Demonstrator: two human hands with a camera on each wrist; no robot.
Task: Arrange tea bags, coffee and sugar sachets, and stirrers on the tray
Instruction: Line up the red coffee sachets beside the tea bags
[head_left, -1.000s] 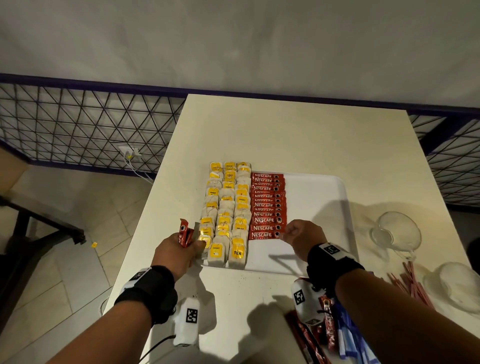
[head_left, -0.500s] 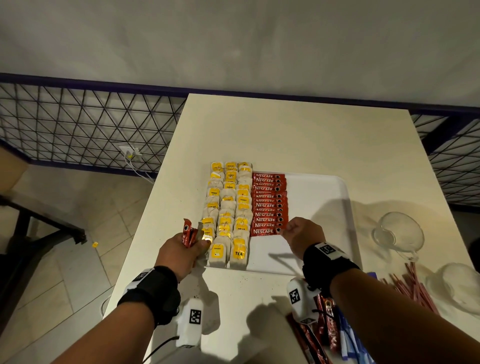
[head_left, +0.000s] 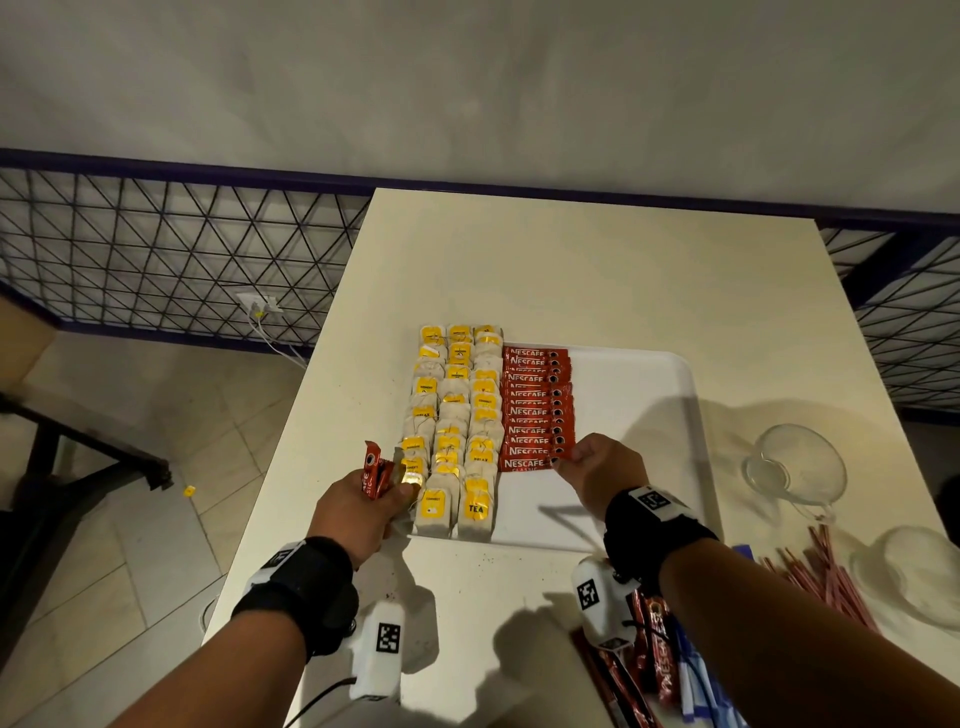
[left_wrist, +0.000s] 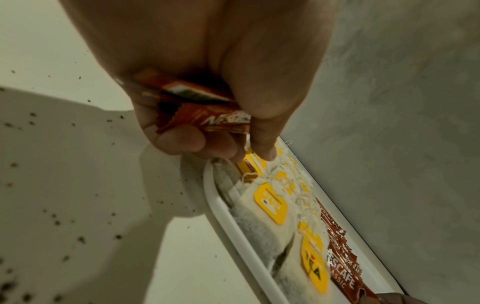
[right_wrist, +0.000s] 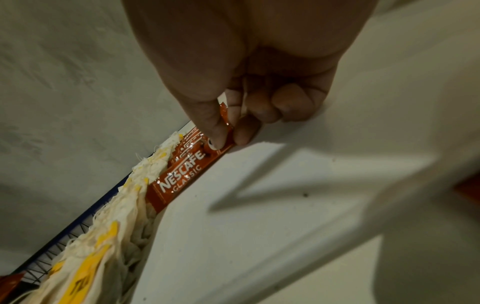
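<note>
A white tray (head_left: 639, 395) lies on the cream table, with three columns of yellow-tagged tea bags (head_left: 457, 415) on its left side and a column of red Nescafe coffee sachets (head_left: 537, 410) beside them. My right hand (head_left: 597, 467) pinches the right end of the nearest coffee sachet (right_wrist: 182, 176) between thumb and forefinger, the sachet lying on the tray. My left hand (head_left: 363, 509) grips a small bunch of red coffee sachets (left_wrist: 207, 115) at the tray's near left corner, its fingertips touching the tea bags there.
Red stirrers (head_left: 831, 582) lie on the table at the right, near two clear glass bowls (head_left: 795, 467). More red sachets and blue sachets (head_left: 670, 670) sit under my right forearm. The tray's right half (head_left: 634, 467) is bare. Railing mesh and a drop to the floor lie left of the table.
My right hand has shifted slightly up and left with the nearest sachet, closing it against the column. The left hand stays at the tray's corner with its sachets.
</note>
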